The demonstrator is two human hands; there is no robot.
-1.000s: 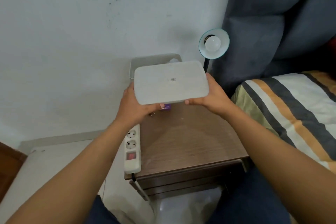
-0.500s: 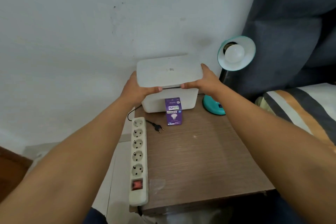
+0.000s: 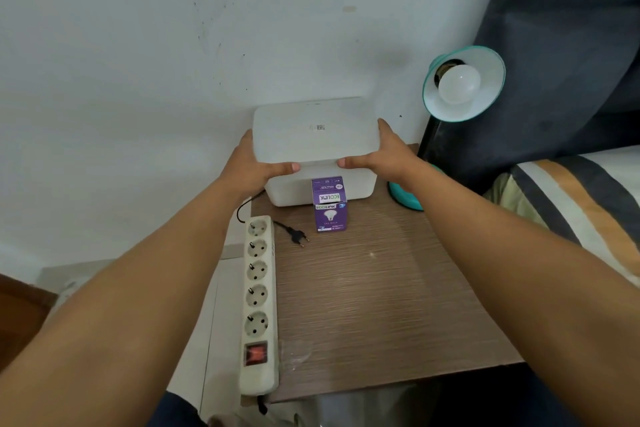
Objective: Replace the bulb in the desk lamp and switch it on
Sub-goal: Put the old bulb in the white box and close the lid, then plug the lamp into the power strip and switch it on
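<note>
A white lid (image 3: 311, 130) sits on top of a white box (image 3: 356, 185) at the back of the wooden bedside table (image 3: 381, 295). My left hand (image 3: 254, 166) grips the lid's left end and my right hand (image 3: 384, 156) grips its right end. A purple bulb carton (image 3: 329, 206) stands upright in front of the box. The teal desk lamp (image 3: 462, 83) rises at the right, its shade turned toward me with a white bulb (image 3: 459, 83) in the socket. Its teal base (image 3: 403, 196) is partly hidden by my right forearm. The lamp's black plug (image 3: 298, 237) lies loose on the table.
A white power strip (image 3: 258, 302) with several sockets and a red switch (image 3: 255, 354) lies along the table's left edge. A striped bed (image 3: 575, 211) and dark curtain (image 3: 571, 45) border the right. A white wall is behind; floor lies to the left.
Both hands carried the lid away from me and lowered it onto the white box. The view shifted forward, and the bulb carton and plug came into sight.
</note>
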